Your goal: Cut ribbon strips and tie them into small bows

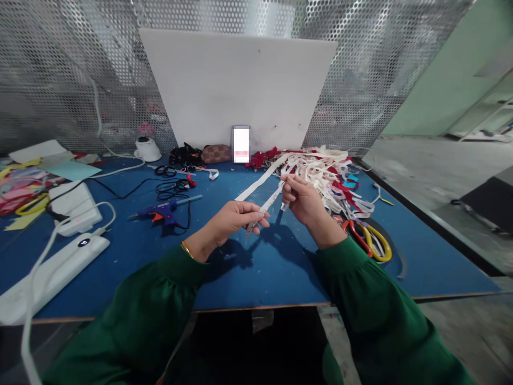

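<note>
Between my two hands a narrow white ribbon (271,201) is stretched at a slant above the blue table. My left hand (236,220) pinches its lower part, and a short patterned end hangs below the fingers. Higher up and to the right, my right hand (301,197) grips the other part with closed fingers, and a short piece dangles beneath it. Behind the hands, a flat cream strip (260,183) runs back toward a heap of white and red ribbons (320,174).
Yellow-and-red-handled scissors (374,241) lie right of my right forearm. On the left are a blue glue gun (164,212), a white power strip (76,208), a long white device (54,272) and coloured sheets (72,170). A lit phone (241,143) leans against a white board (240,85).
</note>
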A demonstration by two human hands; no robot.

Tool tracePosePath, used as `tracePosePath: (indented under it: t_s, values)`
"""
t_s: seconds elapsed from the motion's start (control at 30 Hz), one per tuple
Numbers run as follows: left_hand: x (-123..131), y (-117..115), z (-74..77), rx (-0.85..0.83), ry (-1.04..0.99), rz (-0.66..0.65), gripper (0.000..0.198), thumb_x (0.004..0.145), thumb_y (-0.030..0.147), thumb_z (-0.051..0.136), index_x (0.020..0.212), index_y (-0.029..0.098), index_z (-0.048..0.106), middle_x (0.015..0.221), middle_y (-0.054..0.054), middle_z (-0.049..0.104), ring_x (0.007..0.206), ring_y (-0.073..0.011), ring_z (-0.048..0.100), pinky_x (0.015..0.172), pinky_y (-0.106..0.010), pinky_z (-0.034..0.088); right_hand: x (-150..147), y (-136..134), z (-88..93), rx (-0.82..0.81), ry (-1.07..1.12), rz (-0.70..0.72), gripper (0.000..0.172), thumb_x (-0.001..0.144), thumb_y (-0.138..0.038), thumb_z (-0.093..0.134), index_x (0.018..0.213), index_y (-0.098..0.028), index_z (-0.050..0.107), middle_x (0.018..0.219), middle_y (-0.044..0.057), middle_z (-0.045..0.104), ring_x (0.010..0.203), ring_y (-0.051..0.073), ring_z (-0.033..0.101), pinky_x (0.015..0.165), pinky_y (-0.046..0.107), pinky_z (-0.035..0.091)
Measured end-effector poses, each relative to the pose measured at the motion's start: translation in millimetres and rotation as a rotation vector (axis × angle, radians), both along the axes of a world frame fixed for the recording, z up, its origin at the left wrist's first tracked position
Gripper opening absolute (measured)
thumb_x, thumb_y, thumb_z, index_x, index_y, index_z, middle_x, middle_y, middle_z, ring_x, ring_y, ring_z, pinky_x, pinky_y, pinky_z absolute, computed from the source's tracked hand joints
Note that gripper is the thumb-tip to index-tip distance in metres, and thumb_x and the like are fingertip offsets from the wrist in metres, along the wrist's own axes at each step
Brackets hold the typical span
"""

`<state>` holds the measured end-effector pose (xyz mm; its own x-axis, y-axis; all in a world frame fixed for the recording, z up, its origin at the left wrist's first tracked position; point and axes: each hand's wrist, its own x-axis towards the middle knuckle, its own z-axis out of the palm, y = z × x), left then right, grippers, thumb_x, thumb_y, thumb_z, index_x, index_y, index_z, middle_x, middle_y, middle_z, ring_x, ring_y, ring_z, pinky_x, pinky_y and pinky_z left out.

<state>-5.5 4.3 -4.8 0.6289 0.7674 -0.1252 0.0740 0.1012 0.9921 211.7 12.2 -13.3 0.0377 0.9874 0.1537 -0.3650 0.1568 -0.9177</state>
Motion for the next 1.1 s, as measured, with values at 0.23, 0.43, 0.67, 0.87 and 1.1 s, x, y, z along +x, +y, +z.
tracePosePath:
  t_s: [0.23,0.43,0.67,0.87,1.1]
  values:
    - [-3.2,11.3,-3.9,0.017,-0.114,0.254,0.027,0.074,0.034,0.075,0.093,0.014,0.076,0.078,-0.005,0.072,0.056,-0.0087,0.058,0.058,-0.022,0.048,2.3,-1.4,2.7,-0.065,0.038,0.122,0.024,0.076,-0.034,0.074,0.093,-0.019,0.067,0.066,-0.007,0.052,0.04,0.002,0.027,0.04,0.021,0.026]
    - [-1.5,20.4,-14.3,0.492,-0.037,0.908,0.03,0.074,0.023,0.072,0.103,0.018,0.072,0.108,-0.008,0.072,0.1,-0.0186,0.066,0.089,-0.03,0.052,-3.9,-0.7,-0.1,0.047,0.103,-0.055,0.032,0.076,-0.023,0.069,0.108,-0.025,0.066,0.1,0.001,0.071,0.088,0.014,0.068,0.074,0.027,0.055]
    - [20.8,-5.6,-18.3,0.336,-0.123,0.259,0.044,0.077,0.026,0.072,0.12,0.018,0.068,0.124,-0.009,0.07,0.115,-0.0238,0.064,0.1,-0.036,0.05,-27.7,-25.1,10.7,0.196,0.003,0.237,0.048,0.088,-0.042,0.047,0.133,-0.028,0.056,0.147,0.004,0.053,0.136,0.027,0.05,0.108,0.049,0.046]
    - [19.1,-9.2,-13.4,0.283,-0.007,0.14,0.024,0.083,0.037,0.067,0.081,0.015,0.075,0.084,-0.007,0.076,0.085,-0.0198,0.068,0.089,-0.034,0.052,-28.9,-25.8,12.1,0.178,-0.037,0.249,0.055,0.084,-0.039,0.044,0.137,-0.026,0.053,0.151,0.004,0.049,0.138,0.027,0.048,0.112,0.049,0.041]
    - [12.4,-10.3,-7.1,-0.032,-0.198,0.128,0.029,0.08,0.04,0.073,0.092,0.014,0.076,0.077,-0.006,0.074,0.066,-0.0139,0.067,0.073,-0.029,0.054,-0.4,6.1,-15.4,0.127,-0.401,-0.198,0.07,0.072,-0.02,0.055,0.142,-0.025,0.049,0.147,0.01,0.052,0.117,0.026,0.062,0.097,0.043,0.05]
